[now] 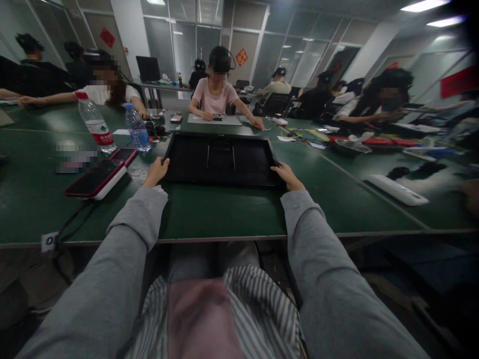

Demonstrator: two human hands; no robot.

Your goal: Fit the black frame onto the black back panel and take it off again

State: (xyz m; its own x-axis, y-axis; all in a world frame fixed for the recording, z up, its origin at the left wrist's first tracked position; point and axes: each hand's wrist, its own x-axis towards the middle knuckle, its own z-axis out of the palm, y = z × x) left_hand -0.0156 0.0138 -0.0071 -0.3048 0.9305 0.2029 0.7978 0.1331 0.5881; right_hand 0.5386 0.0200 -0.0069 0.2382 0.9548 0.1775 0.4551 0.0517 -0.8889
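Observation:
A flat black rectangular panel [220, 158], like the back of a monitor, lies on the green table [224, 212] straight ahead of me. My left hand [156, 171] grips its near left corner. My right hand [287, 176] grips its near right corner. Both arms are stretched forward in grey sleeves. A recessed square with two thin metal bars sits at the panel's middle.
Left of the panel lie two phones [98, 179] in red cases and two water bottles [94, 121]. A white bar-shaped object [397, 190] lies to the right. Several people sit around the far side, one in pink [216, 94] directly opposite. The table's near edge [224, 238] is close to my lap.

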